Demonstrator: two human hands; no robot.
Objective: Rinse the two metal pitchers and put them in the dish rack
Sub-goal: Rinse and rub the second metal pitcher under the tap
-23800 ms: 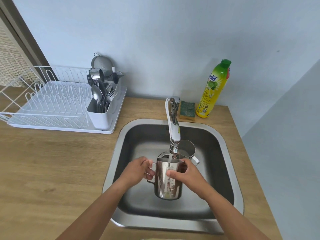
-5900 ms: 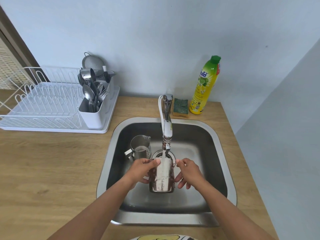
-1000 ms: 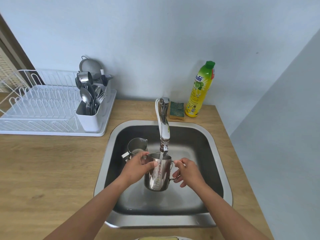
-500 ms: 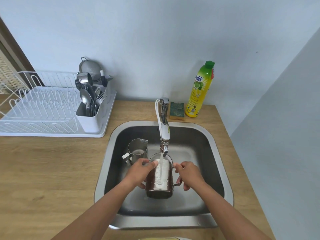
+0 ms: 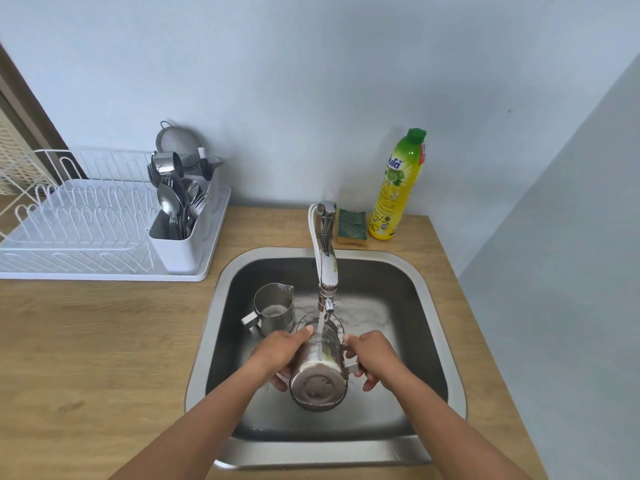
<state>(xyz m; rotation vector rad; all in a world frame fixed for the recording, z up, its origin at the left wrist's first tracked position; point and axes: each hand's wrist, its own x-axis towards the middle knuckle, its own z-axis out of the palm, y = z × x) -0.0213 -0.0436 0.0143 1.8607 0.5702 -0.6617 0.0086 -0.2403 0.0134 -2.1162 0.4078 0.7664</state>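
Steel pitcher [image 5: 318, 379] beneath the tap [image 5: 325, 258] has just been tipped, its base now facing the person and water striking its side. The left hand [image 5: 280, 351] grips its body, the right hand [image 5: 372, 355] its handle. The other pitcher [image 5: 273, 310] waits left of the tap, so rinsing looks unfinished.

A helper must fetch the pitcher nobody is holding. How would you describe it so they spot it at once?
Find the steel sink. Left of its faucet, a small metal pitcher stands upright on the sink floor. The other pitcher is tipped under the water, gripped by the left hand and right hand; nobody holds this one.
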